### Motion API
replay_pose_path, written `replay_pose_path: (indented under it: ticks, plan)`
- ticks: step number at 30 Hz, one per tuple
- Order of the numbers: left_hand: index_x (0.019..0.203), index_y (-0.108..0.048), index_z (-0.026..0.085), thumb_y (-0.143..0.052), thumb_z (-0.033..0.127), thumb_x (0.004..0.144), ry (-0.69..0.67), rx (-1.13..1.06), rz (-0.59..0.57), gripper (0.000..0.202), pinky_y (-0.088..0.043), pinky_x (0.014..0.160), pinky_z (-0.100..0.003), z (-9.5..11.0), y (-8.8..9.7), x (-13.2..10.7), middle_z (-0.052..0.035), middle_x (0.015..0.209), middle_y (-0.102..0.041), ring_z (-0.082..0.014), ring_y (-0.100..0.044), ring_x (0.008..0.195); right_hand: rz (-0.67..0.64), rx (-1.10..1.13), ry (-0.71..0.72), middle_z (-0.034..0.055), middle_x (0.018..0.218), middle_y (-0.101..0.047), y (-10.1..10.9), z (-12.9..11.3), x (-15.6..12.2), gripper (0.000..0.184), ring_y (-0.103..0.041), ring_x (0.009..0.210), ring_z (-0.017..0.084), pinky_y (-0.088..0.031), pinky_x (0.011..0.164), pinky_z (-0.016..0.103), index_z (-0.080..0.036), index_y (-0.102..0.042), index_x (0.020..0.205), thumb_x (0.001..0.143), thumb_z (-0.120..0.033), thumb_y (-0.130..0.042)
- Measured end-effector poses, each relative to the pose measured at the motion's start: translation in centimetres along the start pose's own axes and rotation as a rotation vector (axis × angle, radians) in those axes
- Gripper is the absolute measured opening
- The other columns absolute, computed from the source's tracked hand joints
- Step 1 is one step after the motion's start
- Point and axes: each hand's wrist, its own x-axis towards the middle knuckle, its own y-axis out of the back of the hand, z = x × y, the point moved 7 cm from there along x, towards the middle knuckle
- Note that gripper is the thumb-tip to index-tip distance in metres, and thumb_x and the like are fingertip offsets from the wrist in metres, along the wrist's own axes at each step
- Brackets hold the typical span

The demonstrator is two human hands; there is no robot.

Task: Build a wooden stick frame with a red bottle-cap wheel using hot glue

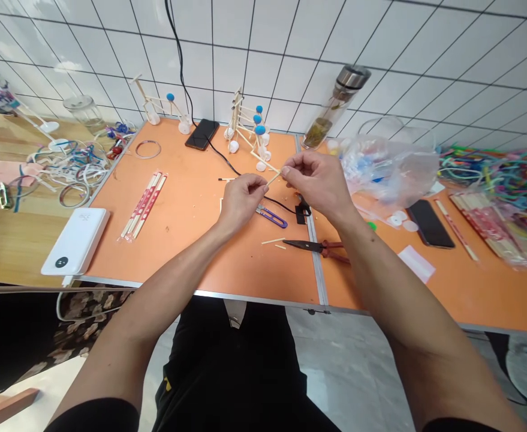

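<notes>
Above the orange table, my left hand (245, 201) pinches the near end of a thin wooden stick (273, 179). My right hand (310, 177) grips the far end between thumb and fingertips. A second wooden stick (264, 162) meets it there at an angle; whether the two are joined I cannot tell. Just beyond stands a small model of wooden sticks (237, 114) with blue balls and white wheels. Below my hands lie purple-handled thread snips (273, 217), partly hidden, red-handled pliers (310, 245) and a short stick piece (273, 241).
Left are wrapped chopsticks (144, 205), a white power bank (75, 241) and another stick model (159, 105). A phone (202, 134) and glass tea bottle (335, 108) stand near the tiled wall. Rightward lie a plastic bag (389, 165), another phone (430, 223) and a chopstick pack (490, 228).
</notes>
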Motion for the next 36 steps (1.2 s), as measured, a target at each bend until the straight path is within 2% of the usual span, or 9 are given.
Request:
replay_pose_path:
  ticks: [2,5,7,10,15,21,28,32,36]
  plan:
    - [0.102,-0.081,0.021,-0.082,0.019,0.097,0.019,-0.021,0.064,0.005,-0.050,0.079,-0.032,-0.4,0.5,0.1,-0.0013,0.091,-0.079,-0.0174,-0.066,0.080,0.006,-0.015,0.010,-0.0024,0.069,-0.072,0.2,0.0,0.8,0.011,-0.067,0.062,0.016,-0.053,0.058,0.030,-0.025,-0.078,0.081,0.089,-0.018,-0.081]
    - [0.114,-0.082,0.022,-0.080,0.024,0.102,0.033,0.033,0.136,0.012,-0.050,0.080,-0.033,-0.7,1.0,-0.1,-0.0032,0.099,-0.081,-0.0190,-0.068,0.083,0.056,-0.062,0.015,-0.0026,0.067,-0.068,0.6,0.6,2.8,0.016,-0.066,0.061,0.016,-0.053,0.059,0.032,-0.025,-0.076,0.080,0.090,-0.014,-0.081]
    - [0.110,-0.083,0.023,-0.075,0.023,0.104,0.013,0.110,0.080,0.009,-0.049,0.081,-0.035,-0.4,0.3,-0.4,-0.0043,0.101,-0.083,-0.0217,-0.071,0.088,0.079,-0.089,0.015,-0.0029,0.068,-0.066,0.5,1.3,4.7,0.018,-0.067,0.062,0.017,-0.055,0.063,0.033,-0.025,-0.075,0.080,0.090,-0.012,-0.082]
    - [0.098,-0.081,0.023,-0.068,0.020,0.107,-0.049,0.219,-0.065,0.016,-0.049,0.083,-0.038,0.7,-1.2,-1.2,-0.0058,0.103,-0.086,-0.0251,-0.076,0.097,0.073,-0.124,0.016,-0.0032,0.068,-0.063,-0.4,2.7,7.8,0.021,-0.067,0.064,0.018,-0.061,0.072,0.037,-0.025,-0.072,0.080,0.091,-0.014,-0.086]
    - [0.097,-0.077,0.024,-0.058,0.019,0.111,-0.093,0.324,-0.191,0.024,-0.049,0.085,-0.040,2.1,-2.7,-2.4,-0.0048,0.107,-0.088,-0.0258,-0.079,0.103,0.070,-0.261,0.062,-0.0019,0.069,-0.068,-1.9,3.8,11.4,0.018,-0.070,0.070,0.022,-0.057,0.069,0.037,-0.028,-0.070,0.080,0.093,-0.020,-0.080]
    - [0.095,-0.073,0.025,-0.055,0.021,0.114,-0.083,0.373,-0.266,0.026,-0.043,0.076,-0.040,2.3,-3.4,-3.0,-0.0039,0.108,-0.087,-0.0259,-0.079,0.106,0.044,-0.351,0.060,-0.0006,0.074,-0.071,-3.4,4.3,12.7,0.017,-0.070,0.073,0.021,-0.052,0.068,0.037,-0.029,-0.068,0.082,0.094,-0.020,-0.074]
    - [0.094,-0.072,0.024,-0.053,0.020,0.113,-0.070,0.358,-0.317,0.028,-0.038,0.073,-0.040,2.3,-3.9,-3.4,-0.0051,0.109,-0.088,-0.0268,-0.080,0.106,0.034,-0.418,0.105,0.0005,0.075,-0.069,-4.8,5.3,13.1,0.013,-0.067,0.075,0.022,-0.054,0.079,0.040,-0.026,-0.068,0.084,0.095,-0.021,-0.073]
    - [0.089,-0.074,0.023,-0.062,0.020,0.107,-0.005,0.206,-0.228,0.021,-0.041,0.073,-0.038,1.6,-2.9,-2.5,-0.0030,0.092,-0.083,-0.0240,-0.076,0.091,0.042,-0.430,0.099,0.0007,0.078,-0.070,-4.9,5.5,12.5,0.012,-0.066,0.075,0.021,-0.053,0.080,0.040,-0.026,-0.069,0.084,0.093,-0.019,-0.073]
    - [0.088,-0.076,0.022,-0.069,0.018,0.100,0.098,-0.095,-0.009,0.015,-0.048,0.072,-0.033,-0.1,0.4,0.1,0.0004,0.077,-0.074,-0.0178,-0.067,0.073,0.031,-0.366,0.076,-0.0004,0.076,-0.069,-4.6,5.3,11.4,0.011,-0.065,0.074,0.021,-0.054,0.078,0.039,-0.026,-0.070,0.084,0.093,-0.019,-0.073]
